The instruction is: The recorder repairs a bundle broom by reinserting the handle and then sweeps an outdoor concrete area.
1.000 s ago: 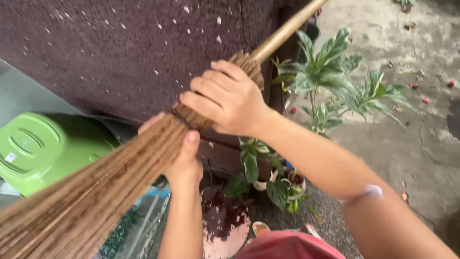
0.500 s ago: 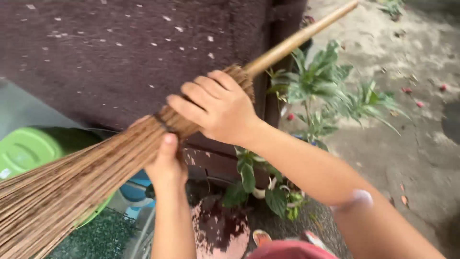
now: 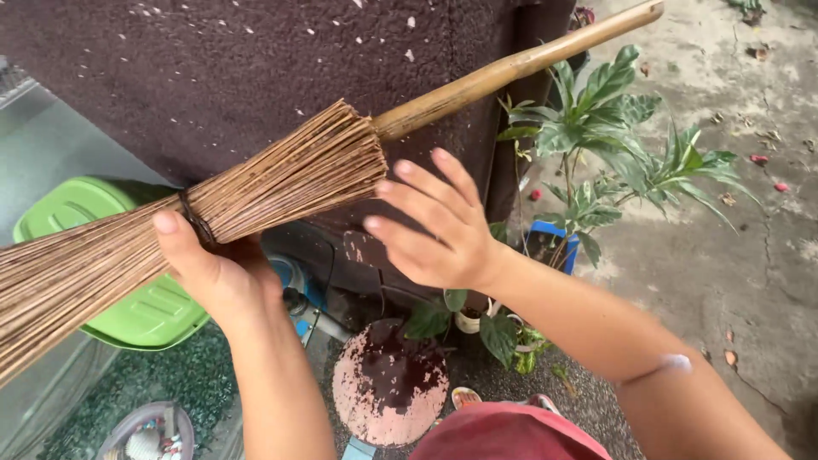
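A stick broom (image 3: 281, 183) made of thin brown ribs, with a bamboo handle (image 3: 511, 68), lies slanted across the view, handle to the upper right. My left hand (image 3: 213, 273) grips the bundle from below at its dark binding band, thumb up over the ribs. My right hand (image 3: 434, 226) hovers just right of the bundle's bound top, fingers spread, holding nothing.
A dark maroon speckled wall (image 3: 256, 60) stands behind the broom. A green plastic lid (image 3: 111, 315) lies at left. Potted leafy plants (image 3: 613, 145) grow at right by a blue pot (image 3: 550, 243). A round pink stained disc (image 3: 388, 383) lies below; concrete ground at right.
My right hand let go of the broom's bound top and opened beside it. The broom shifted left and its handle tilted lower, with my left hand still gripping underneath.
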